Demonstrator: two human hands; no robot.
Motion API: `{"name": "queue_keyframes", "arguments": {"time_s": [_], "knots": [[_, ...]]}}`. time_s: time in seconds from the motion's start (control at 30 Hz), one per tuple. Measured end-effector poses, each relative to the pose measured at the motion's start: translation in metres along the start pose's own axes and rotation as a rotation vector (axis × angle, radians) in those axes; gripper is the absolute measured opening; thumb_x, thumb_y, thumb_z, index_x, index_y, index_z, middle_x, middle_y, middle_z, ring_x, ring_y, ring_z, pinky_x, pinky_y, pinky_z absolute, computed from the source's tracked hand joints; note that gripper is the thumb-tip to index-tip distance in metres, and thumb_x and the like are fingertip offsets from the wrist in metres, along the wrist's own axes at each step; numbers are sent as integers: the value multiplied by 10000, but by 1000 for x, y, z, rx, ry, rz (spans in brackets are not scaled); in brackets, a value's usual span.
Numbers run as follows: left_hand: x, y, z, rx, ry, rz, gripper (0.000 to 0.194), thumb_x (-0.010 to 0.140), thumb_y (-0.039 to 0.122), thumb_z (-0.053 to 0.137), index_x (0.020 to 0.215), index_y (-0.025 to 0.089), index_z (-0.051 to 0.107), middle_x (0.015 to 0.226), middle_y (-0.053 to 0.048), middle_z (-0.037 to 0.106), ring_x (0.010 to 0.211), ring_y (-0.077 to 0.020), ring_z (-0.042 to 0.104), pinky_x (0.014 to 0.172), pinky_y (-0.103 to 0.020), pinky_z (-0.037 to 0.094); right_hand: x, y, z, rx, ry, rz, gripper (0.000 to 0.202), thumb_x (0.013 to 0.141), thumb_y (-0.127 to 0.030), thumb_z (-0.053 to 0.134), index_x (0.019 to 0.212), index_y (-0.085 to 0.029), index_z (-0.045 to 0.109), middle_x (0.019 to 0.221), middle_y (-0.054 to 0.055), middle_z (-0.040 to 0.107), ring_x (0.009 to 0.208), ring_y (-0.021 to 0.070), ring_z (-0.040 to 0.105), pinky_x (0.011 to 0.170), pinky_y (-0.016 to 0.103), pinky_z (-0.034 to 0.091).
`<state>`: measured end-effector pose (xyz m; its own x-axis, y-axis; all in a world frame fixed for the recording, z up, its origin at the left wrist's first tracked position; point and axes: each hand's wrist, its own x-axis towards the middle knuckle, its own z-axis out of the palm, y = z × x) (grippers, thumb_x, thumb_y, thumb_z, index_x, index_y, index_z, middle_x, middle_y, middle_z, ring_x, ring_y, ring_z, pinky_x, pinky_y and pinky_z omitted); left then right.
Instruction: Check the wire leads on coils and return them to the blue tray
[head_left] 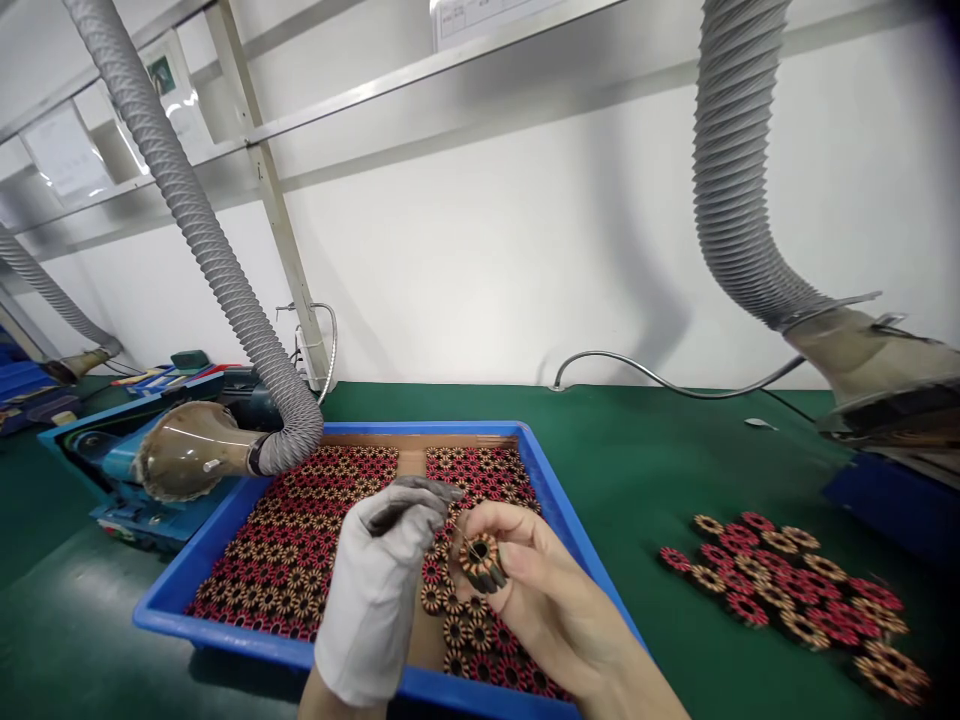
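We can read no words or numbers here: the printed sheet (pixel 491 20) on the upper rail (pixel 420 75) carries lines of print (some reddish), too small for us, and the papers (pixel 67 155) at left are blurred.

Two hands, one tray, three hoses

Two hands show at lower centre: one gloved left hand (pixel 375 590) and one bare right hand (pixel 559 595). One wound core (pixel 481 562) is between them, above one blue tray (pixel 581 530). The tray cores (pixel 300 550) number in the dozens, too many and too small to count exactly. The loose cores (pixel 795 585) at lower right overlap; over fifteen show. Three ribbed hoses appear: one far left (pixel 52 290), one upper left (pixel 202 235), one upper right (pixel 735 170).
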<state>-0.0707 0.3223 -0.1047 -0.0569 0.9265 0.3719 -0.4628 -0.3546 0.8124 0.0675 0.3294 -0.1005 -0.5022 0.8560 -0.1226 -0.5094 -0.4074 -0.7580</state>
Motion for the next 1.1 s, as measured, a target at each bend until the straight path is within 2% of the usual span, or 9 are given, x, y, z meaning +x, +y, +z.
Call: {"name": "queue_keyframes", "arguments": {"time_s": [0.1,0.2,0.27,0.37,0.5,0.63,0.73,0.83,1.1], "knots": [[-1,7,-2,2,85,44,101,787,352,722,850,280,753,926,-5,689,914,-118,655,930,-232,503,0,-4,2,-56,61,56,801,325,-436,867,862,-110,369,731,-23,529,608,72,595,584,186,522],[0,16,1,218,-103,-14,268,751,361,744,991,241,761,1007,-80,679,962,-162,646,918,-193,493,1,-3,4,-92,33,-22,759,389,-390,852,884,-127,341,794,-47,478,598,12,557,566,154,506],[1,17,5,286,-160,-79,197,737,194,730,925,236,774,970,-65,685,907,-130,653,834,-113,496,2,1,4,-89,27,-80,740,399,-332,854,863,-126,315,798,-61,433,610,-30,519,578,140,505],[0,8,10,206,-77,-42,228,738,45,655,745,243,767,866,-12,689,794,-75,653,752,-67,492,2,5,2,-110,-11,-90,732,430,-330,847,851,-124,284,757,-64,416,623,-47,496,655,159,531],[-2,-3,11,30,-23,14,54,764,216,732,796,246,764,852,-26,686,807,-97,656,812,-140,518,-1,4,-2,-143,-52,-68,713,467,-383,827,862,-126,292,766,-50,467,605,-54,485,641,149,523],[-1,4,5,-98,111,69,89,754,305,750,819,245,757,882,-27,693,864,-123,667,898,-225,519,-2,-1,-3,-166,-32,-67,708,444,-385,834,843,-117,314,753,-40,489,600,-3,545,589,130,499],[1,16,4,134,74,-60,189,683,213,777,871,221,769,944,-65,694,861,-128,667,834,-142,513,-2,-2,-3,-154,-10,-89,713,431,-388,835,816,-109,304,792,-39,486,600,11,556,588,150,505],[1,23,8,323,11,-133,172,633,71,698,767,160,759,848,-64,696,778,-122,669,719,-87,508,-2,-2,-2,-116,-10,-102,716,425,-382,834,803,-108,291,847,-31,497,592,-14,522,575,168,511],[-8,24,9,620,-75,55,82,780,125,618,746,132,693,928,-58,655,896,-111,633,793,-102,490,1,-1,-1,-84,8,-97,717,418,-394,845,850,-120,343,794,-21,505,619,-41,478,591,154,513]]}}
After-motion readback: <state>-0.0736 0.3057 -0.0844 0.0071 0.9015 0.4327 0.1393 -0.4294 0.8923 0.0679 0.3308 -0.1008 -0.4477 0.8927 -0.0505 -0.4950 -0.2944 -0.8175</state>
